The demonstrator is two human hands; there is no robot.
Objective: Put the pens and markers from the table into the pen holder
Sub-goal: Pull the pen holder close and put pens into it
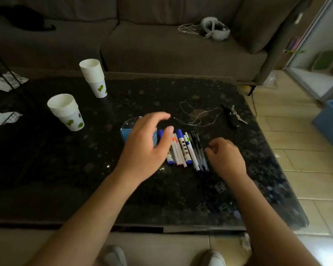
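Observation:
Several pens and markers [185, 149] lie side by side in a row on the dark table [181, 198]: white markers with blue caps, thin white pens, and dark pens at the right. A blue pen holder [126, 129] stands just left of the row, mostly hidden behind my left hand [144, 144]. That hand hovers over the holder and the row's left end, fingers spread and curved, holding nothing. My right hand [226, 157] rests at the right end of the row beside the dark pens, fingers loosely curled, nothing seen in it.
Two stacks of paper cups [66, 111] [93, 77] stand at the table's left. A thin cord [198, 116] and a dark folding tool [232, 117] lie behind the pens. A sofa with a white headset [216, 28] is beyond the table. A blue bin [331, 125] sits on the floor right.

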